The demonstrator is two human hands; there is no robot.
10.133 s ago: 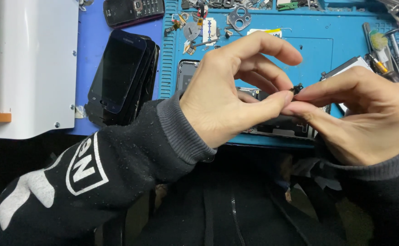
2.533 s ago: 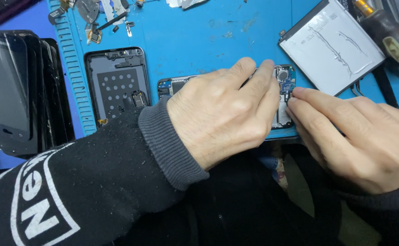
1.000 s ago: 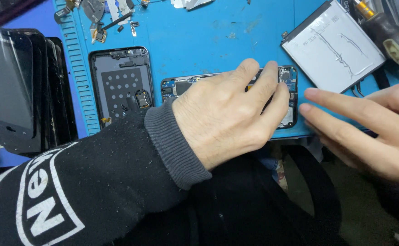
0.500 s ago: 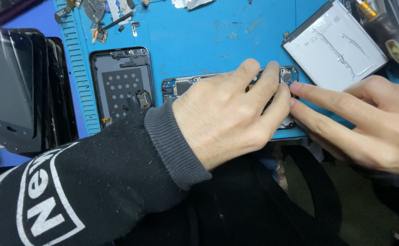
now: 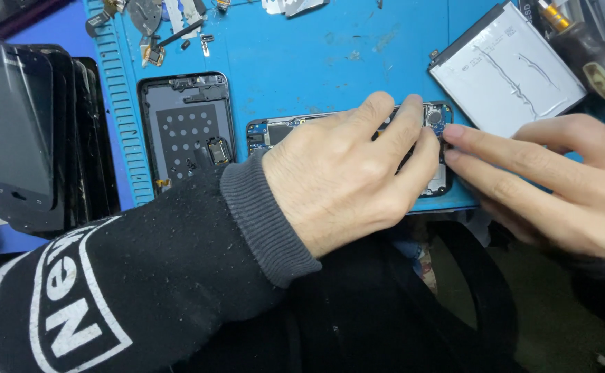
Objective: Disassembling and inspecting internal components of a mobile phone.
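Note:
An opened phone body with its circuit board bare lies on the blue mat near the front edge. My left hand lies flat over most of it, fingers pressing down on its right end near the camera module. From the right, my right hand reaches in with two fingertips touching the phone's right edge, right beside my left fingertips. Neither hand holds a tool that I can see.
A black phone back frame lies left of the opened phone. A white battery rests at the upper right. Several black phone screens are stacked at the left. Small metal parts sit along the mat's top edge, tool handles at far right.
My right hand moved left again, from lifted off the phone's side to touching its right edge with the fingertips. My left hand stays pressed on the phone.

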